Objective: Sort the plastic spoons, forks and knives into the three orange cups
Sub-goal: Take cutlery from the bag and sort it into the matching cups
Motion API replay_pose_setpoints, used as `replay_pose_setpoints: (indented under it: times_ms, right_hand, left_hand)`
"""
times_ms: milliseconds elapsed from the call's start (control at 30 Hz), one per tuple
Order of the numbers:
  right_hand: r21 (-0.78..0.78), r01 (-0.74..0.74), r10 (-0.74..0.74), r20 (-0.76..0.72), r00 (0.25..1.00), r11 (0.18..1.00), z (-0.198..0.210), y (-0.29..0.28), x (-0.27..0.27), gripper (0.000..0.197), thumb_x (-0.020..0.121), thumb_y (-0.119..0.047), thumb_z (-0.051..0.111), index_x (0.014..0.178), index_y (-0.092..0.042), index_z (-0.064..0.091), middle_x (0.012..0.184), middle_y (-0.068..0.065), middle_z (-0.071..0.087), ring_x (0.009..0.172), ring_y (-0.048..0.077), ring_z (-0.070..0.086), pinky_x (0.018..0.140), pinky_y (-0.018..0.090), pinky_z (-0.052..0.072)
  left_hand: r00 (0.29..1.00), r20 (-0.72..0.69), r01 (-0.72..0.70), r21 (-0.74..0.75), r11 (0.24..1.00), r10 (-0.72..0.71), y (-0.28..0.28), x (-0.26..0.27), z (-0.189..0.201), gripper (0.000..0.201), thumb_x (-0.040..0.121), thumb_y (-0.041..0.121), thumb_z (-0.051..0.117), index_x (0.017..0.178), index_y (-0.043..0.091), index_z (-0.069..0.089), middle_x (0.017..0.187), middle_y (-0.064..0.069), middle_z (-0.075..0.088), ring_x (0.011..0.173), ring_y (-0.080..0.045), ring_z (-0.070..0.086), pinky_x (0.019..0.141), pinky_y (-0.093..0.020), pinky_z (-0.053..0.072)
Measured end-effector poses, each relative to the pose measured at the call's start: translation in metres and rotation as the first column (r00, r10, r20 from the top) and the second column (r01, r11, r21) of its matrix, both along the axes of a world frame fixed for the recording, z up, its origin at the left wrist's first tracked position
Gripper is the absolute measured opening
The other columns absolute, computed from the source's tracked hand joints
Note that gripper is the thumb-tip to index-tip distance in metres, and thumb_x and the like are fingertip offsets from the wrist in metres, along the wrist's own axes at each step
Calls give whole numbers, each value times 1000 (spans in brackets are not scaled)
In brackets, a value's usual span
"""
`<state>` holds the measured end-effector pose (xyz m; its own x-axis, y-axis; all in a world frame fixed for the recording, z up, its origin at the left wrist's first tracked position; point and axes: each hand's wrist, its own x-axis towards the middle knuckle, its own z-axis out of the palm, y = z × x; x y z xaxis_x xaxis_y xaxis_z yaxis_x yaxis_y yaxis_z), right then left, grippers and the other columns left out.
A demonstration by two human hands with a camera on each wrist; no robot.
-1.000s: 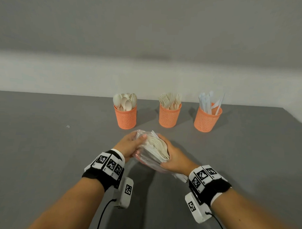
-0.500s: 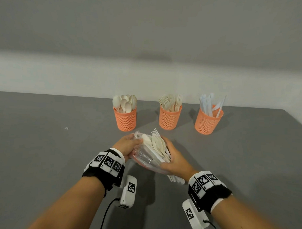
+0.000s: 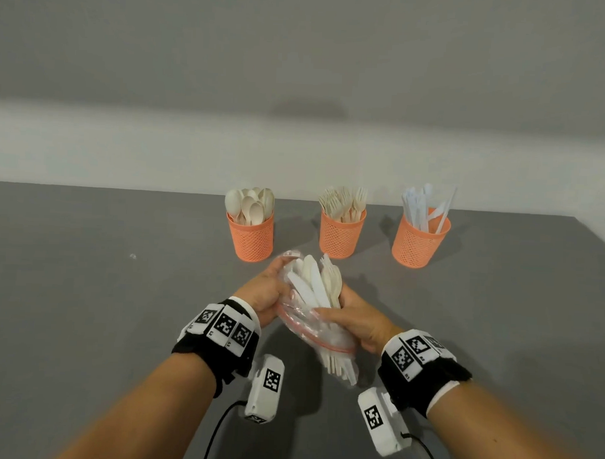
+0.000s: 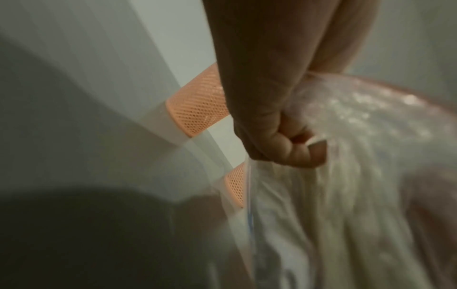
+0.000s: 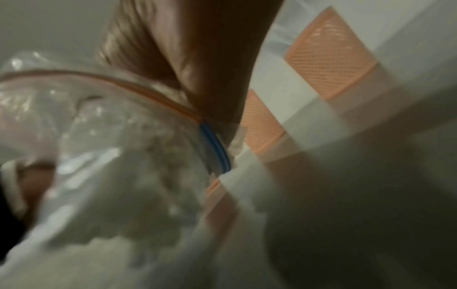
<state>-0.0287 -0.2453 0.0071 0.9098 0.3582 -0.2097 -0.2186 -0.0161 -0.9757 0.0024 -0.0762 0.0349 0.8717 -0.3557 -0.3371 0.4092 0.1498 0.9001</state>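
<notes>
Three orange mesh cups stand in a row at the back of the grey table: the left cup (image 3: 250, 237) holds spoons, the middle cup (image 3: 342, 234) forks, the right cup (image 3: 418, 243) knives. Above the table in front of them, both hands hold a clear zip bag (image 3: 316, 333) of white plastic cutlery (image 3: 318, 286), whose knife and fork tips stick out of the bag's far end. My left hand (image 3: 266, 293) grips the bag's left side, fingers curled into the plastic (image 4: 291, 144). My right hand (image 3: 354, 320) grips its right side by the zip strip (image 5: 212, 144).
The grey table (image 3: 86, 290) stretches wide to the left and right of the hands, with a tiny speck (image 3: 133, 256) at the left. A pale wall runs behind the cups. The table's right edge lies beyond the knife cup.
The bag has tilted more upright and the cutlery has slid further out of its far end. Both hands keep their hold and have shifted slightly toward me.
</notes>
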Motion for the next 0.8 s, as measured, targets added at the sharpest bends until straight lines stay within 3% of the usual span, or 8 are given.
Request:
replay_pose_setpoints:
  times_ms: [133,200,300,433,567,700,733,800]
  right_hand:
    - [-40,73,-68,105,992,997,1,7,3,69,67,-12,71,125,-31,41,124,-3,59,115,12,58,92,26,50]
    - [-65,102,-90,171,981,993,3,10,6,78,64,-11,72,129,-31,35,123,-8,56,117,8,54,95,25,47]
    - [-41,180,-165,239,957,983,8,11,12,84,60,-7,71,135,-21,36,119,-2,58,112,11,57,88,23,50]
    - [7,264,-256,268,929,965,17,4,14,71,55,-6,69,123,-12,49,104,2,63,98,14,61,85,28,51]
    - [-83,120,-94,268,959,989,20,0,11,69,57,-5,68,120,-24,47,103,-3,60,91,4,60,79,16,51]
    - [-11,122,-117,218,969,992,21,-4,12,62,58,-3,67,115,-22,53,106,2,63,98,12,61,87,27,51]
    - [55,158,-166,193,967,986,22,-6,13,60,58,0,67,114,-19,55,104,3,65,97,16,63,87,31,52]
    - [186,259,-283,114,952,948,24,-13,15,60,57,4,67,115,-4,56,92,9,67,87,23,65,77,34,56]
  left_hand:
    - [998,58,18,104,994,-25,-12,-4,8,69,80,-22,27,127,27,36,93,-3,56,74,-21,59,45,-22,51]
    - [996,82,14,147,989,-26,-16,-5,11,64,82,-17,30,131,24,33,98,-1,55,79,-18,59,53,-23,52]
    - [996,85,-6,65,998,1,-15,-3,11,71,81,-20,33,137,23,32,101,-7,57,84,-23,59,62,-31,51]
    - [987,84,-133,-74,988,139,-5,4,18,61,81,-23,39,130,15,43,101,-14,58,77,-24,61,53,-27,55]
    - [964,31,-262,-38,964,263,1,10,18,43,84,-19,34,113,9,50,87,-12,60,65,-21,62,51,-27,54]
    - [981,-91,-180,-112,977,170,8,8,27,18,82,-1,42,93,3,56,72,-11,55,49,-17,54,49,-25,48]
    - [993,-66,-103,-90,991,97,10,7,28,20,80,5,51,99,1,57,76,-13,61,52,-18,61,53,-25,53]
    - [998,42,49,134,990,-55,14,6,26,55,67,7,67,120,6,52,105,-16,66,87,-27,69,77,-36,57]
